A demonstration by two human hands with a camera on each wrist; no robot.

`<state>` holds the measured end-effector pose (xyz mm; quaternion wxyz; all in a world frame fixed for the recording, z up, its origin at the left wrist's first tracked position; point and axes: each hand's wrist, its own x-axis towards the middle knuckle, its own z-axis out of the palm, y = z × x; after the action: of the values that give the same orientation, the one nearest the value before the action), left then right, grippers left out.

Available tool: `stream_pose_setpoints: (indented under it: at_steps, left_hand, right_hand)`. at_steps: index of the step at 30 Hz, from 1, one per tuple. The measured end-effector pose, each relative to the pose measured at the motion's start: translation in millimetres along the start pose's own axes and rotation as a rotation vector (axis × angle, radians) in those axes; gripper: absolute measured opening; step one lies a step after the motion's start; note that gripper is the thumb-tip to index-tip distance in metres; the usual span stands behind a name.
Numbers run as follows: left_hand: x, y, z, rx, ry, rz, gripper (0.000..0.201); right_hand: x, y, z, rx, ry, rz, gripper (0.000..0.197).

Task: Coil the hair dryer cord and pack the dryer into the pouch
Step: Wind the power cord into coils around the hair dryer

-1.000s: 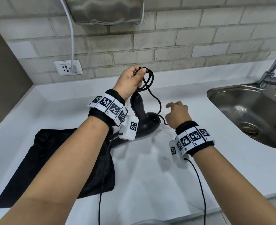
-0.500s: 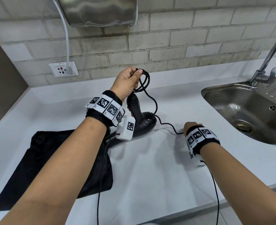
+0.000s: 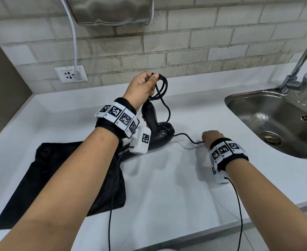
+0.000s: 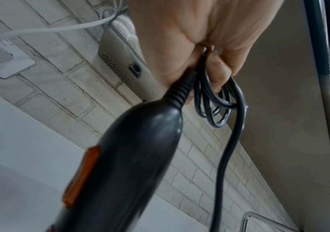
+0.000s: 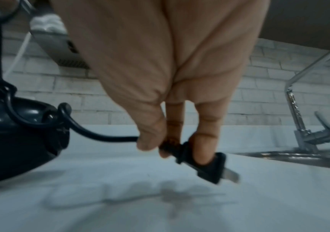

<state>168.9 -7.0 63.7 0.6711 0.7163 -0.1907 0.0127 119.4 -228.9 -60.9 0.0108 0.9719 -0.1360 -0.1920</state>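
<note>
A black hair dryer (image 3: 158, 134) lies on the white counter (image 3: 167, 187), its handle (image 4: 132, 157) pointing up. My left hand (image 3: 145, 87) is raised above it and grips several loops of the black cord (image 3: 162, 87) at the handle's top; the loops (image 4: 215, 100) hang from my fingers. The rest of the cord (image 3: 187, 138) runs right across the counter to my right hand (image 3: 209, 136), which pinches the plug (image 5: 201, 160) just above the surface. A flat black pouch (image 3: 49, 178) lies left of the dryer, partly under my left forearm.
A steel sink (image 3: 275, 122) with a tap (image 3: 301, 69) is set in the counter at the right. A wall socket (image 3: 70, 74) with a white plug sits on the brick wall, under a metal hand dryer (image 3: 111, 9). The counter's front edge runs close below my arms.
My right hand has moved down and to the right from near the dryer to the counter, and now pinches the plug. My left hand keeps holding the coiled loops.
</note>
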Motion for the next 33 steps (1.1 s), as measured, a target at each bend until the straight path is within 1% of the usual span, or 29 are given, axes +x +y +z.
stream_pose_setpoints:
  at_steps: [2,5,8,10,13,15,16,19,21,25,28,33]
  left_hand:
    - [-1,1,0,-0.028,-0.011,-0.012,0.022]
    - [-2,3,0,-0.038,-0.03,-0.027,0.023]
    - [-3,4,1,-0.048,-0.038,-0.037,0.025]
    - [-5,5,2,-0.061,-0.043,-0.045,0.025]
    - [-6,6,2,-0.071,-0.056,-0.048,0.026]
    - [-6,6,3,-0.078,-0.056,-0.048,0.026]
    - [-7,5,3,-0.079,-0.051,-0.047,0.026]
    - [-7,5,4,-0.076,-0.038,-0.054,0.026]
    - [-8,5,5,-0.09,-0.025,-0.062,0.026]
    - [-9,7,6,-0.122,-0.015,-0.074,0.027]
    - [-9,8,6,-0.127,-0.019,-0.069,0.029]
    - [-7,7,5,-0.115,-0.019,-0.061,0.028]
  right_hand:
    - [0,-3,-3,0.078,0.15,-0.11,0.027]
    - [-8,-7,-8,0.349,0.401,-0.261,0.022]
    - [-24,-14,-23,0.541,0.629,-0.374,0.019]
    - [-35,-19,-33,0.603,0.784,-0.449,0.019]
    - [-47,-26,-45,0.649,1.075,-0.6,0.018]
    - [-56,-32,-52,0.653,1.213,-0.719,0.018]
    - [-60,-35,-56,0.662,1.255,-0.784,0.017]
    - [-70,-49,-65,0.779,1.276,-0.946,0.017]
    - [-74,-59,-69,0.883,1.245,-0.997,0.017]
    - [-77,-71,-71,1.066,1.158,-1.005,0.013]
    - [-77,-72,-73,1.089,1.199,-1.005,0.024]
    - [-81,-74,-70,1.138,1.266,-1.061,0.023]
